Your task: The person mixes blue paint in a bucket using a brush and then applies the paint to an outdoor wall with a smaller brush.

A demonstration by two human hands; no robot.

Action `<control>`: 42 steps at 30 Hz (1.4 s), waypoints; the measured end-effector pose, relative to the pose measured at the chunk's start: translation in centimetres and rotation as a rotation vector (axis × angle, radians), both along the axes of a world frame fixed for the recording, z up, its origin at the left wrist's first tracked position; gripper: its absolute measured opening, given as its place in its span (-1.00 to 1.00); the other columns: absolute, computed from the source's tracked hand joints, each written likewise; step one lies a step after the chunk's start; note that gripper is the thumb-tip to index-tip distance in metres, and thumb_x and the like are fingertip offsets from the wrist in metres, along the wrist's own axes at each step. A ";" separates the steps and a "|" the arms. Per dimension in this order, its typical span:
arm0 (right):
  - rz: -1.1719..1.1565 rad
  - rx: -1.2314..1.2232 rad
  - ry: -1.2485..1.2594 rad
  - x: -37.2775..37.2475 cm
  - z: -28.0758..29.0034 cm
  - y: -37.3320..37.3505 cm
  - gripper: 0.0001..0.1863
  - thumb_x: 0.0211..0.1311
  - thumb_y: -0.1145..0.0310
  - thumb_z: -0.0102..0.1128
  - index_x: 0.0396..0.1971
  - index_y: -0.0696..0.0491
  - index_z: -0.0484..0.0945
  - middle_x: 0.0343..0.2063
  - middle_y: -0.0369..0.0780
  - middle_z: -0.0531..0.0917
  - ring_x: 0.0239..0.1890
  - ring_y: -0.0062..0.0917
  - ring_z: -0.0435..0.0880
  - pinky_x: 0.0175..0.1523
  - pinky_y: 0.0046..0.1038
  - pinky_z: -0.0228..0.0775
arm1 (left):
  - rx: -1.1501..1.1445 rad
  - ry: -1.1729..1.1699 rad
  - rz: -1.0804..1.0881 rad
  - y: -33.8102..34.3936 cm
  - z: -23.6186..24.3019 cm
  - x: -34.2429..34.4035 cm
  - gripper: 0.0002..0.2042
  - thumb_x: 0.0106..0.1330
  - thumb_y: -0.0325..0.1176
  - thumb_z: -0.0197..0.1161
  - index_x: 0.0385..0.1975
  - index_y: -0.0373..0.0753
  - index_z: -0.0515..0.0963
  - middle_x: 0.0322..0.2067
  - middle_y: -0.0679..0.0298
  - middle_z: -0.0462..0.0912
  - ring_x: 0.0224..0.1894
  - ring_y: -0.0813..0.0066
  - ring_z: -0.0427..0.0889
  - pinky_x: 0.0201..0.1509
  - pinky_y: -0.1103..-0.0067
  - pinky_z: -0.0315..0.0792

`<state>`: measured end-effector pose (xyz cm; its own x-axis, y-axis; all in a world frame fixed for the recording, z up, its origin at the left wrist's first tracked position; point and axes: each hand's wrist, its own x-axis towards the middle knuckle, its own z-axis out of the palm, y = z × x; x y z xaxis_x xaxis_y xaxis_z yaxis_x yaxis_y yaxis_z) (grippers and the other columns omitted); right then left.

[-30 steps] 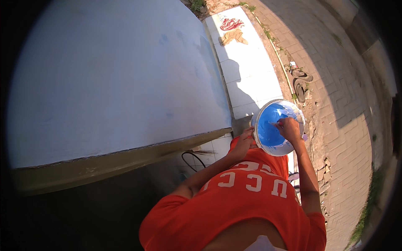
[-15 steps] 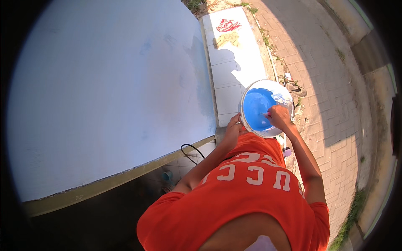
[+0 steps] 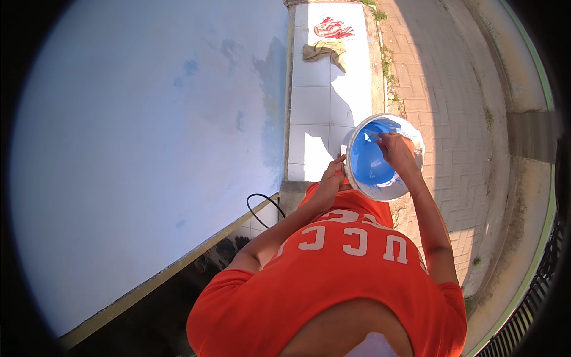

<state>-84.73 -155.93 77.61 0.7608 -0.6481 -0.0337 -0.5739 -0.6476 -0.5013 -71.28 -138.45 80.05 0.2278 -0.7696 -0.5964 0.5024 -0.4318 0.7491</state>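
Note:
A white bucket (image 3: 388, 191) of blue paint (image 3: 372, 162) is tilted in front of me, its opening turned up toward me. My left hand (image 3: 331, 178) grips its left side near the rim, fingers bent against the wall of the bucket. Inside the mouth, my right hand (image 3: 397, 152) is closed on a small paintbrush (image 3: 373, 136); only its pale, paint-wet end shows, and the fingers cover the rest. Streaks of blue coat the inner wall at the far side. To my left stands a pale blue wall (image 3: 148, 131) with darker, uneven patches.
A white tiled ledge (image 3: 310, 105) runs ahead along the wall. On it lie a red-and-white cloth (image 3: 333, 28) and a yellowish cloth (image 3: 326, 52). Brick paving (image 3: 452, 172) stretches to the right. A black cable loop (image 3: 253, 204) sticks out by the wall's lower edge.
My right hand has moved the paintbrush from the middle of the paint toward the far side of the bucket. My view has turned a little; the left hand keeps its hold.

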 end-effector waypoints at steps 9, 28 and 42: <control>0.194 0.074 0.085 6.7 -1.5 -7.1 -0.76 0.04 0.23 0.31 -0.61 0.09 0.60 -0.63 -0.07 0.60 -0.53 -0.15 0.61 -0.41 -0.17 0.42 | 0.023 -0.014 0.266 -7.5 1.4 6.7 -0.48 0.23 -0.61 -0.12 0.27 -0.35 0.21 0.38 0.20 0.00 0.22 0.22 0.37 0.14 0.38 0.51; 0.729 -0.107 -0.214 26.1 -6.1 -21.4 -0.80 0.06 0.40 0.12 -0.57 0.19 0.65 -0.51 0.10 0.63 -0.40 -0.03 0.63 -0.24 -0.08 0.45 | -0.041 0.159 1.090 -15.6 0.9 9.9 -0.68 0.14 -0.70 -0.13 -0.12 -0.33 0.42 -0.14 0.23 0.49 0.04 0.32 0.54 0.14 0.32 0.53; 1.149 0.523 -0.374 29.0 -6.9 -19.1 -0.69 0.15 0.15 0.14 -0.52 0.10 0.66 -0.45 -0.02 0.68 -0.36 -0.16 0.65 -0.15 -0.13 0.42 | -0.096 0.075 1.267 -16.8 3.2 9.1 -0.67 0.12 -0.71 -0.15 -0.14 -0.34 0.42 -0.14 0.21 0.49 0.05 0.30 0.54 0.13 0.32 0.54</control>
<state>-55.73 -175.06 70.73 0.8838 0.3954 0.2501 0.3974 -0.3524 -0.8473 -62.16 -155.26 83.29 0.8005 -0.0796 -0.5941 0.5643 0.4340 0.7022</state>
